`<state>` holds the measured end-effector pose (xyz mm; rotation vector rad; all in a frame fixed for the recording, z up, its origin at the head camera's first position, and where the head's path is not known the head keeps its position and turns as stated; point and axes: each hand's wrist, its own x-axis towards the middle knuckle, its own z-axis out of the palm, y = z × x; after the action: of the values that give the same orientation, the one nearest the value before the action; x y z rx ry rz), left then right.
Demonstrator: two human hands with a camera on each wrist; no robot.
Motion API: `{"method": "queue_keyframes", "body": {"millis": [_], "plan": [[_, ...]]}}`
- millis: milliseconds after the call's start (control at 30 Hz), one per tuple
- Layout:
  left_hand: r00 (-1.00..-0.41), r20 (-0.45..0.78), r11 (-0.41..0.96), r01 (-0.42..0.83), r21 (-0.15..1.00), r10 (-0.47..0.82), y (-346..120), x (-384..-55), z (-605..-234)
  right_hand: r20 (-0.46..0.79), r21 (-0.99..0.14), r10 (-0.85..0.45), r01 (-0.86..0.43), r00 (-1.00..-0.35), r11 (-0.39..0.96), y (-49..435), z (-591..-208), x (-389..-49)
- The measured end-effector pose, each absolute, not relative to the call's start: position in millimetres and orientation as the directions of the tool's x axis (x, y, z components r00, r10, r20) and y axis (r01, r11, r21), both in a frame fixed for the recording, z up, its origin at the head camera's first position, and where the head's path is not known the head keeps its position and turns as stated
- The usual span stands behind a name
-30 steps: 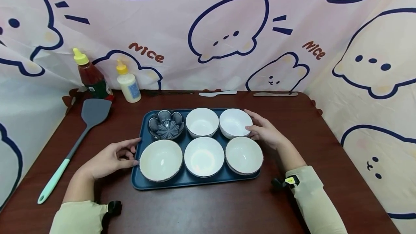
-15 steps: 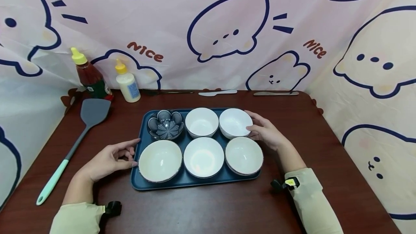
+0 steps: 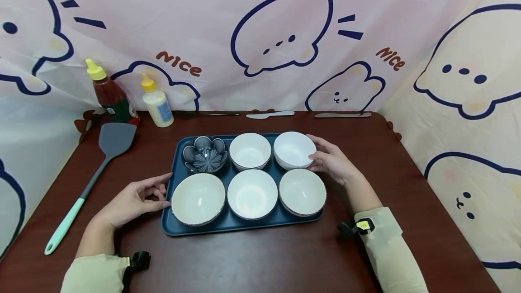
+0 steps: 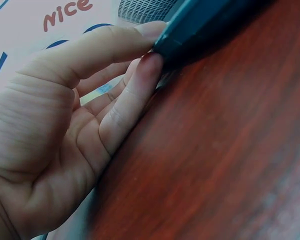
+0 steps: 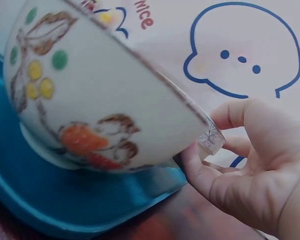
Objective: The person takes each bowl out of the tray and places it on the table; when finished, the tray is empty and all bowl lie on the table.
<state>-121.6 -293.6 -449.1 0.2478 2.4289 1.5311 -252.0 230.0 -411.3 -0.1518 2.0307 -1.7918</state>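
Observation:
A blue tray (image 3: 228, 226) on the table carries a grey flower-shaped bowl (image 3: 207, 159) and several white bowls. At its left edge my left hand (image 3: 136, 198) pinches the rim; in the left wrist view two digits meet at the tray's edge (image 4: 182, 35). My right hand (image 3: 333, 162) grips the back right white bowl (image 3: 294, 148), thumb at the near side of the rim and fingers behind. That bowl sits slightly tilted. In the right wrist view, the front right bowl (image 5: 105, 100), painted with fruit and leaves, largely hides the gripped patterned bowl (image 5: 210, 137).
To the left lies a grey spatula (image 3: 99, 166) with a mint handle. A red sauce bottle (image 3: 114, 98) and a cream bottle (image 3: 158, 108) stand at the back left. Several knives, one a pale knife (image 3: 270, 114), line the back edge by the printed curtain (image 3: 244, 26).
The head view has shifted slightly. The back right bowl has risen or moved a little right and away from its neighbours with my right hand. My left hand stays at the tray's edge.

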Motion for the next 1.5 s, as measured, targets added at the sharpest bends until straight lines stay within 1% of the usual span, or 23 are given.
{"method": "queue_keyframes", "body": {"millis": [233, 467, 700, 833, 1000, 1233, 1500], "plan": [[-0.952, -0.122, 0.435, 0.012, 0.901, 0.279, -294.3, -121.8, -451.1, -0.177, -0.984, -0.360, 0.160, -0.916, 0.077, 242.8, -398.9, -253.4], [-0.956, -0.099, 0.438, 0.032, 0.899, 0.275, -295.9, -119.5, -451.3, -0.152, -0.988, -0.279, 0.145, -0.948, 0.047, 264.0, -386.7, -256.7], [-0.955, -0.094, 0.417, 0.033, 0.908, 0.281, -297.3, -118.4, -450.4, -0.173, -0.985, -0.171, 0.167, -0.970, 0.052, 283.1, -384.5, -259.8], [-0.955, -0.089, 0.418, 0.039, 0.908, 0.282, -297.8, -119.0, -449.8, -0.186, -0.982, -0.145, 0.181, -0.972, 0.049, 290.2, -389.3, -261.9], [-0.956, -0.095, 0.422, 0.033, 0.906, 0.279, -297.2, -119.7, -448.7, -0.233, -0.972, -0.122, 0.230, -0.965, 0.037, 296.3, -398.3, -265.4], [-0.951, -0.119, 0.421, 0.012, 0.907, 0.284, -295.3, -121.1, -448.5, -0.257, -0.966, -0.086, 0.254, -0.963, 0.036, 302.1, -407.9, -266.4], [-0.952, -0.143, 0.439, -0.010, 0.899, 0.272, -294.9, -118.2, -447.2, -0.280, -0.960, -0.109, 0.278, -0.954, 0.030, 304.5, -418.4, -268.8]]}}
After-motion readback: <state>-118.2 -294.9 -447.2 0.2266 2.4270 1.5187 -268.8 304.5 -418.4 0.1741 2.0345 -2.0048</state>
